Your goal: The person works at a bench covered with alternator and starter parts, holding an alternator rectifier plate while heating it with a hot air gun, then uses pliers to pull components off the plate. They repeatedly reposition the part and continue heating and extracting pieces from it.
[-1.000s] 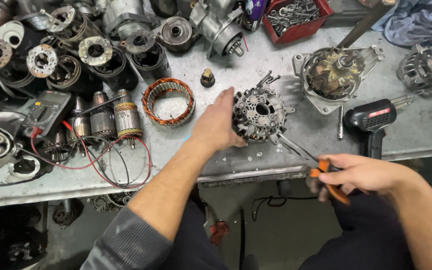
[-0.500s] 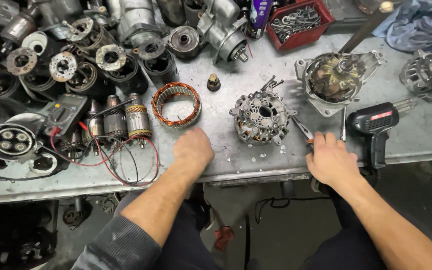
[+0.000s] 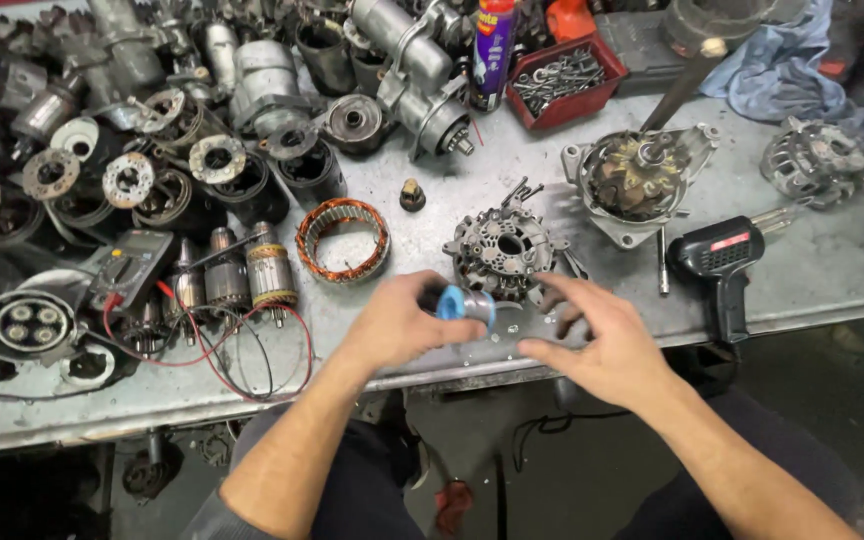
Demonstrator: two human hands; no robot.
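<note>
— What has changed since half a second ago?

— Both hands have left the bench top and come together over its near edge. The left hand [image 3: 402, 325], which lay flat then, now grips a small blue-and-silver spool [image 3: 465, 305] between thumb and fingers. The right hand [image 3: 592, 340] has let go of the pliers and hovers beside the spool, fingers spread and half curled, holding nothing.

— How are the arms set?

— Both forearms rise from the bottom of the view and angle inward, so the hands nearly meet.

— And what is beyond them?

— A grey alternator housing [image 3: 504, 250] sits just past the spool, near the middle of the metal workbench [image 3: 832, 270]. Left of it lies a copper-wound stator ring [image 3: 343, 240]. A black soldering gun [image 3: 720, 262] rests toward the right edge, a red parts tray [image 3: 564, 85] at the far edge, and motor parts crowd the far left corner. Below the bench, a dark floor.
</note>
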